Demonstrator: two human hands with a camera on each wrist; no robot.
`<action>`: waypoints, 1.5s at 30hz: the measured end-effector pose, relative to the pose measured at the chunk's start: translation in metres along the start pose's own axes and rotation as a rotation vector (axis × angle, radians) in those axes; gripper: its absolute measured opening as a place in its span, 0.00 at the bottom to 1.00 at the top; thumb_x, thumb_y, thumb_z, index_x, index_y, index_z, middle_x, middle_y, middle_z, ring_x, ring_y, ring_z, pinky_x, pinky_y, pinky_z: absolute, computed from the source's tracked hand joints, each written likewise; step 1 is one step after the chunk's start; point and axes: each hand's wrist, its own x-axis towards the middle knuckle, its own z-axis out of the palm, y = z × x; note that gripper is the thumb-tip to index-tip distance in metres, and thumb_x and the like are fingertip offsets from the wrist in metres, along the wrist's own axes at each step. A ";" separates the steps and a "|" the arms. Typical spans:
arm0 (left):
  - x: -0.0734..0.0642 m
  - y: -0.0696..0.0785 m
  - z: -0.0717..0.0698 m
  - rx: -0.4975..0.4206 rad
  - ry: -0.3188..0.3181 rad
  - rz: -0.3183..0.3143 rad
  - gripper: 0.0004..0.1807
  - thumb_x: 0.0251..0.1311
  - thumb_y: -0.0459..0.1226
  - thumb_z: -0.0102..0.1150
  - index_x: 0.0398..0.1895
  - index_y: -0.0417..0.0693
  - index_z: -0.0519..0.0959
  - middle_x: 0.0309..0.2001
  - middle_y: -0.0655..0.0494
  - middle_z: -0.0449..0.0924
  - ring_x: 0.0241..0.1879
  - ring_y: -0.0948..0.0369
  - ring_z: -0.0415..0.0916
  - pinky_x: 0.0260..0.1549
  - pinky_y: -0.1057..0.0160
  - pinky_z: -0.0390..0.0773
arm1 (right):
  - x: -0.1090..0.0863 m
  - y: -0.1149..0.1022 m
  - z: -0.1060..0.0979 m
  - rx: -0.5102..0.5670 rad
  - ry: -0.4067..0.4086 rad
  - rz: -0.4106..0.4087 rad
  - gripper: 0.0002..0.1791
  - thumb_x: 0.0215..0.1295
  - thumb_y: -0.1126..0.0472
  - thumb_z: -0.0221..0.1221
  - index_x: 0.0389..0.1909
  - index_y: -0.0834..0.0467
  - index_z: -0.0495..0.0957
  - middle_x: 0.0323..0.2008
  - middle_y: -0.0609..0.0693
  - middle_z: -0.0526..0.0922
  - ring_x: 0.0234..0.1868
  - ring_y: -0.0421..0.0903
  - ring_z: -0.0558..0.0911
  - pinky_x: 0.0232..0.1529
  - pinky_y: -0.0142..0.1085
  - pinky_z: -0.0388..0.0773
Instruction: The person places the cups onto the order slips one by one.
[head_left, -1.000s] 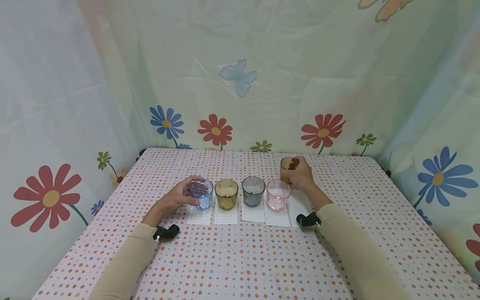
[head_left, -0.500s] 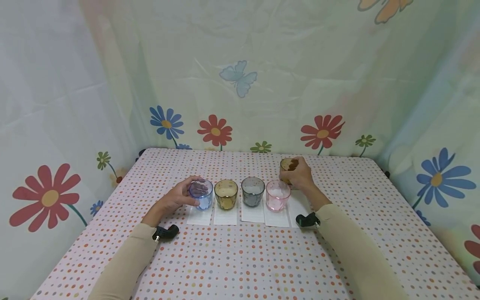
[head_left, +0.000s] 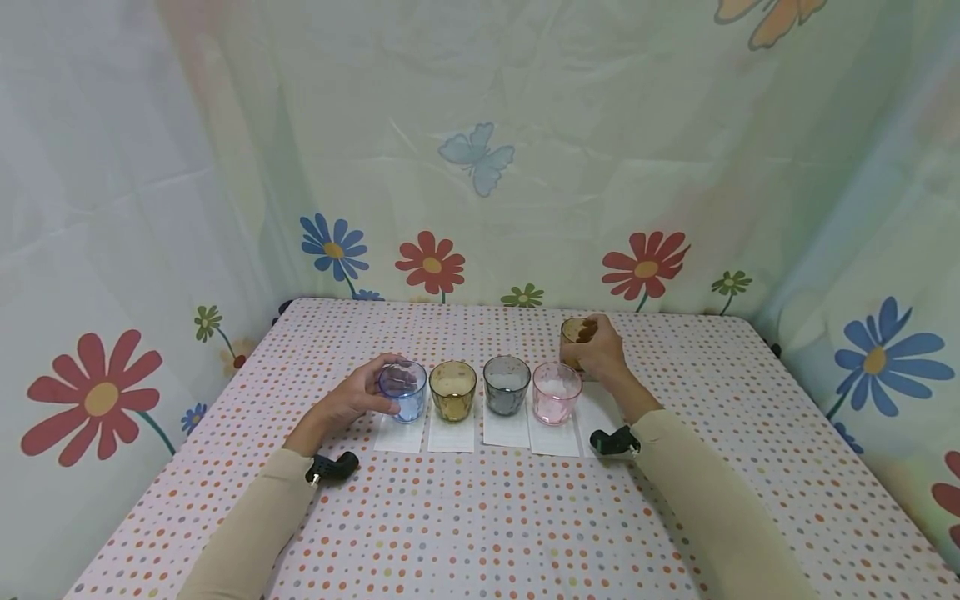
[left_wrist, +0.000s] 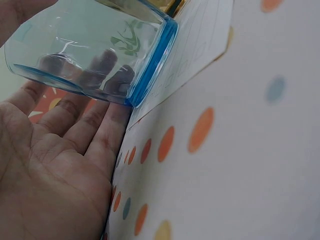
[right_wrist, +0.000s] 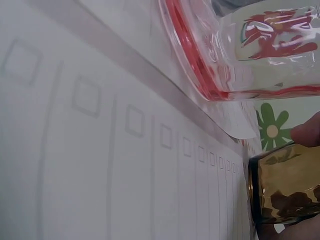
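Note:
My left hand [head_left: 351, 398] is around a clear blue glass [head_left: 409, 407] at the left end of a row of glasses, thumb on the near side and fingers behind it. In the left wrist view the fingers show through the wall of the blue glass [left_wrist: 100, 45], which stands upright by a paper sheet. My right hand [head_left: 604, 353] grips a brown glass [head_left: 572, 333] behind the right end of the row. The right wrist view shows the base of this brown glass [right_wrist: 285, 175] at the far end of a sheet, fingers on both sides.
Between the hands stand a yellow-amber glass [head_left: 453, 398], a grey glass [head_left: 506, 390] and a pink glass [head_left: 556, 400], close together. Printed paper sheets [head_left: 452, 437] lie under and before the row, on a dotted tablecloth [head_left: 465, 525]. A flowered curtain [head_left: 555, 217] hangs behind.

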 end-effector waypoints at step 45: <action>0.001 -0.004 -0.001 0.041 0.009 0.006 0.46 0.52 0.28 0.70 0.75 0.42 0.59 0.67 0.35 0.69 0.63 0.50 0.71 0.57 0.65 0.75 | -0.011 0.004 -0.013 0.033 0.043 -0.053 0.43 0.51 0.62 0.71 0.69 0.63 0.63 0.58 0.62 0.74 0.57 0.59 0.74 0.57 0.50 0.75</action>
